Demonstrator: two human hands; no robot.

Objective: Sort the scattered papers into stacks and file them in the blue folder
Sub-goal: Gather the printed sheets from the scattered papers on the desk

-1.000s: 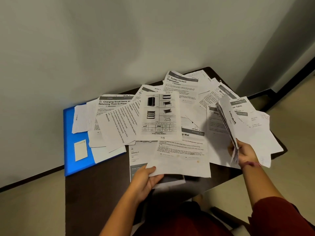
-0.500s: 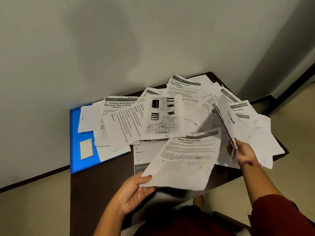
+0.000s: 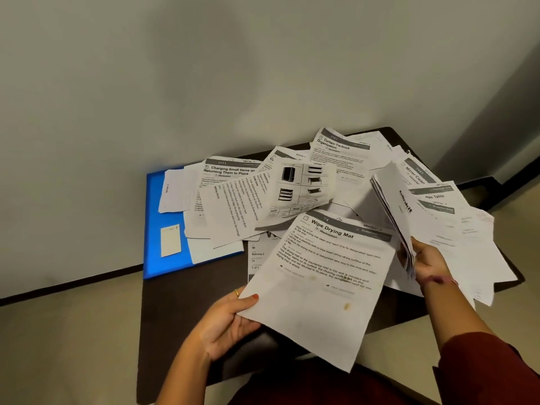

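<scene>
A dark brown tabletop (image 3: 187,311) stands pushed against a plain grey-white wall (image 3: 204,68), with pale floor (image 3: 58,346) showing to the left and right of it and a dark skirting strip along the wall's foot. At the far left of the tabletop lies the flat bright blue plastic folder (image 3: 155,217), a small cream label on its cover, its right part buried under loose sheets. From there the scattered white printed papers (image 3: 230,200) spread rightward in an untidy overlapping heap, some headed with grey bars, one showing pictures of shelving. Nearer the front, the left hand (image 3: 225,323) is raised palm up off the tabletop, thumb on top and fingers underneath, pinching the lower left corner of a white sheet titled "Wipe Drying Mat" (image 3: 327,276), which is tilted up above the heap. At the right the right hand (image 3: 429,258), a thin band at its wrist and a dark red sleeve (image 3: 491,372) behind it, grips a thick bundle of white sheets (image 3: 394,206) by its lower edge, fingers curled round it, the bundle standing nearly upright and fanned.
</scene>
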